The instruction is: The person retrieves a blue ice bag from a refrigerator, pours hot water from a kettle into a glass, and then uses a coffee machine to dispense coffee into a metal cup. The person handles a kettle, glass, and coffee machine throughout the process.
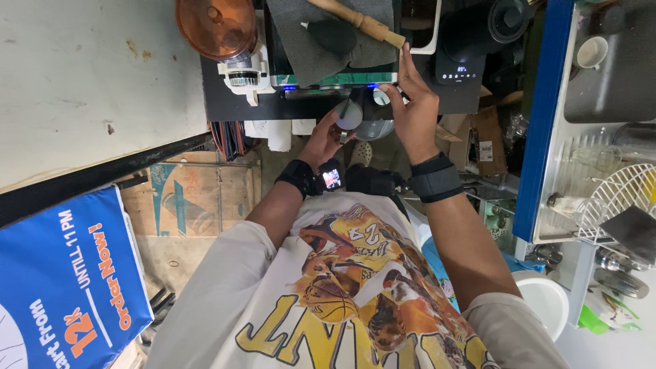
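Note:
My left hand [323,139] grips the handle of a metal cup-shaped part [350,115] held under the front of a black machine [328,82] with small blue lights. My right hand [412,104] rests against the machine's front right, fingers spread and pointing up, touching the round metal part [374,128] from the side. Both wrists wear black bands; the left one carries a small screen. A grey cloth [321,41] with a wooden-handled tool [359,20] lies on top of the machine.
An orange-lidded grinder [225,34] stands left of the machine, a black kettle base [471,41] to its right. A sink [615,75] and white dish rack [618,198] sit at far right. Cardboard boxes [198,198] and a blue sign [65,273] lie below left.

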